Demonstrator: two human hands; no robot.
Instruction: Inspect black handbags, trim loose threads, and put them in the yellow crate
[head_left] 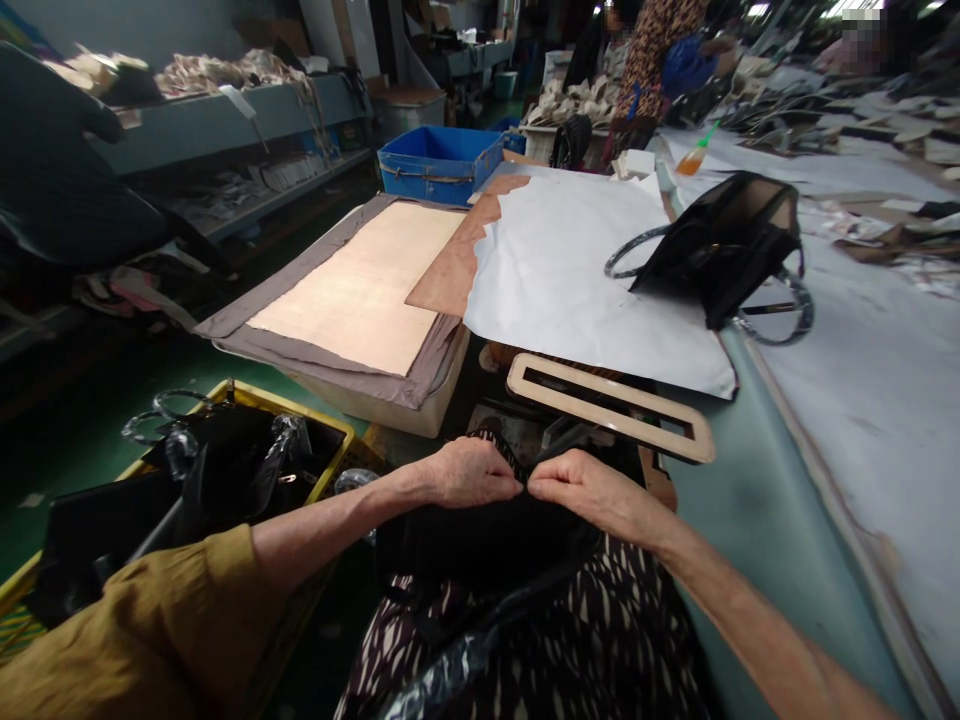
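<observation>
My left hand [469, 472] and my right hand [589, 492] meet knuckle to knuckle over my lap, both closed on the top edge of a black bag [480, 545] that rests on my patterned skirt. The fingers curl down into the bag's rim, so the fingertips are hidden. Just beyond my hands a tan slotted template [609, 405] lies flat at the bench edge.
A second black bag with ring handles [720, 250] stands on the grey-green bench [757, 520], beside a large white sheet [570, 270]. A yellow crate [330, 425] of black bags sits at my left. A padded board [360, 300] and a blue bin [439, 160] lie ahead. Another person [660, 60] stands far back.
</observation>
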